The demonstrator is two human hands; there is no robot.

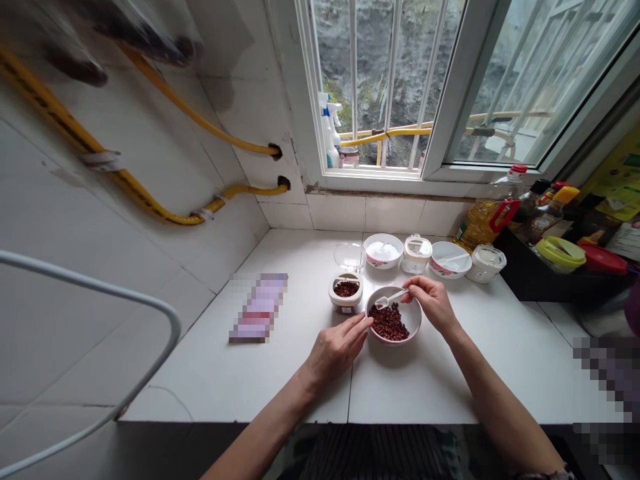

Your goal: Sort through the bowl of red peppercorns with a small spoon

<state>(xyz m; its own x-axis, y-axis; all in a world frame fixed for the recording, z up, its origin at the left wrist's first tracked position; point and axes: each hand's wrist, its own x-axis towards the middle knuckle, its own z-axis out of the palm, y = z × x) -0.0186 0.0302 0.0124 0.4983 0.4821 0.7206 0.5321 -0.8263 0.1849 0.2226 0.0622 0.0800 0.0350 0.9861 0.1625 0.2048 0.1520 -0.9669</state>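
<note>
A white bowl with a pink-red outer edge (415,323) stands on the counter, partly filled with dark red peppercorns (387,325). My right hand (434,305) pinches the handle of a small white spoon (384,302), whose scoop is over the peppercorns and looks empty. Against the bowl's left rim rest the fingers of my left hand (337,348), holding its side; the thumb is mostly hidden. Just left of the bowl is a spice jar (346,305) with its clear lid (349,256) flipped up. More of the same peppercorns show inside it.
Behind stand a bowl of white grains (383,252), a lidded jar (417,253), a bowl with a white spoon (450,260) and another jar (485,264). An oil bottle (483,220) and condiments are at right. A blurred purple packet (260,308) lies left; a grey rail (170,313) curves nearby.
</note>
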